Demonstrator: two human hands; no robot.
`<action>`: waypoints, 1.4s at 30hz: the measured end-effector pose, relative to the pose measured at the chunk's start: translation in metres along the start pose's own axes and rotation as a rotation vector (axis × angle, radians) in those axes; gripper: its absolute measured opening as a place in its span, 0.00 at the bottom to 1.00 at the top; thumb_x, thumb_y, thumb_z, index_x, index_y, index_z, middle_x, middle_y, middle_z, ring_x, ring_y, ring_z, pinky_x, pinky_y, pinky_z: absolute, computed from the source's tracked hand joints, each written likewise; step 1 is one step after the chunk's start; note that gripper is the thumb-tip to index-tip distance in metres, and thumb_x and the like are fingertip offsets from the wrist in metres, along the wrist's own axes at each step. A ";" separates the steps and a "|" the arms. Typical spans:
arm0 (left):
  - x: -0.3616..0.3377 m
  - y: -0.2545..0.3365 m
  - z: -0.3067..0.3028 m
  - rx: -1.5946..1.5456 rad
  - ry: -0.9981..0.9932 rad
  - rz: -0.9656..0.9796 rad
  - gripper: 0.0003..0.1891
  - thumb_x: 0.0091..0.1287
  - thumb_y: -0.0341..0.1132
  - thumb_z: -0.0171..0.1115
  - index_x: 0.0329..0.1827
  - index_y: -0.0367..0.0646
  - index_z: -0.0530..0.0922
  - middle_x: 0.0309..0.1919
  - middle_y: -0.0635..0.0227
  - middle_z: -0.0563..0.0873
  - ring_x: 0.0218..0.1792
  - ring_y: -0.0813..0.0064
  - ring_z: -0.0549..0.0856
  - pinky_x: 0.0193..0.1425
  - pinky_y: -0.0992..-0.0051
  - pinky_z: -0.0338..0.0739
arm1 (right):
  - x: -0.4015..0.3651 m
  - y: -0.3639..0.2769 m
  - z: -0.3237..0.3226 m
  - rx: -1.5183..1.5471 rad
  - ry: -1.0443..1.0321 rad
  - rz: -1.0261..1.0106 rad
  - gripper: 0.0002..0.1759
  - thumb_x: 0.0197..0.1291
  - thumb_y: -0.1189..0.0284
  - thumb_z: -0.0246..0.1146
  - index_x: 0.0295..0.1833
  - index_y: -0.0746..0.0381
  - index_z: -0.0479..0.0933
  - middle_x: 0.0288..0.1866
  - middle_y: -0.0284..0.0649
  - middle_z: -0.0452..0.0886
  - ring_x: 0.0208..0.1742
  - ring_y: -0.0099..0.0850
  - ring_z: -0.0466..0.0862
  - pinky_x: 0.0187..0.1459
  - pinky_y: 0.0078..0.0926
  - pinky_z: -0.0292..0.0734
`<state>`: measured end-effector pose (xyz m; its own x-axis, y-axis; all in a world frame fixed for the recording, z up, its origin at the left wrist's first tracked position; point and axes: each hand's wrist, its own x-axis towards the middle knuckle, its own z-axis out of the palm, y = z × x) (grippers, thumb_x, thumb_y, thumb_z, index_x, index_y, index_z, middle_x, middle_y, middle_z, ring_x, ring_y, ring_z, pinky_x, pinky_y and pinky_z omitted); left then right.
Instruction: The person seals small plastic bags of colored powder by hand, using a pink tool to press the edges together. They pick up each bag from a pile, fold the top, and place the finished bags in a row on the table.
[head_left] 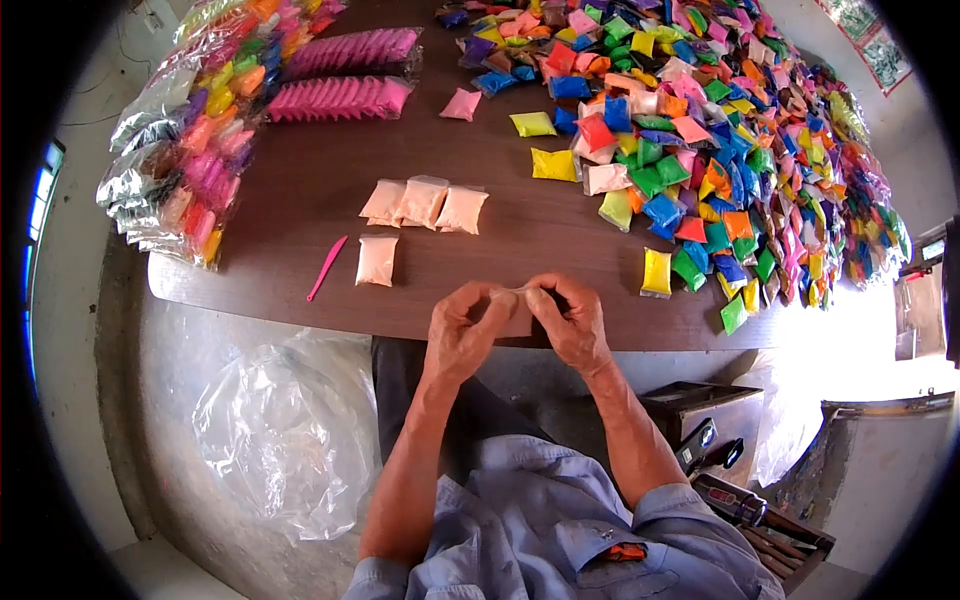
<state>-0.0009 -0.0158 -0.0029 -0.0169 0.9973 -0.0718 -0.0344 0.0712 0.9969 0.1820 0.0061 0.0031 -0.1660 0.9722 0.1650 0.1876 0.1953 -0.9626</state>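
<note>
Near the table's front edge, my left hand (463, 325) and my right hand (568, 322) meet with thumbs and forefingers pinched together. Between them they hold the edge of a small clear plastic bag (517, 322), which hangs down and is hard to make out against the table. Left of my hands lies a single pale peach packet (376, 260). Behind it are several more peach packets (424, 202) in a row, partly overlapping. A pink plastic modelling tool (327, 268) rests to the left of the single packet.
A large heap of multicoloured packets (690, 160) covers the table's right side. Pink packets in long clear bags (340, 98) lie at the back left, beside stacked bags of mixed colours (205, 130). A big clear plastic sack (290, 430) is on the floor, left.
</note>
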 end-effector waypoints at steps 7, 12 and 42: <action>0.000 0.000 -0.001 -0.103 0.020 -0.022 0.12 0.79 0.39 0.68 0.47 0.37 0.88 0.34 0.78 0.86 0.34 0.88 0.80 0.38 0.83 0.73 | -0.002 0.006 -0.001 0.033 0.044 0.020 0.09 0.75 0.71 0.65 0.46 0.66 0.84 0.32 0.32 0.82 0.33 0.19 0.77 0.35 0.23 0.75; 0.002 -0.003 -0.004 -0.179 -0.009 -0.036 0.12 0.79 0.39 0.69 0.46 0.36 0.88 0.34 0.78 0.86 0.36 0.88 0.79 0.40 0.83 0.73 | 0.001 0.002 0.001 0.002 0.056 -0.041 0.08 0.75 0.71 0.64 0.46 0.66 0.84 0.30 0.31 0.80 0.32 0.19 0.76 0.35 0.23 0.74; 0.009 -0.007 0.000 -0.203 0.006 0.035 0.12 0.81 0.37 0.65 0.49 0.34 0.86 0.33 0.79 0.83 0.35 0.87 0.78 0.40 0.82 0.74 | 0.001 0.003 0.010 -0.130 0.158 0.055 0.14 0.81 0.68 0.60 0.46 0.68 0.83 0.29 0.27 0.76 0.34 0.15 0.73 0.36 0.20 0.72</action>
<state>-0.0006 -0.0077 -0.0107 -0.0277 0.9989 -0.0382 -0.2349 0.0307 0.9715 0.1729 0.0063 -0.0014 0.0004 0.9880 0.1544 0.3168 0.1464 -0.9371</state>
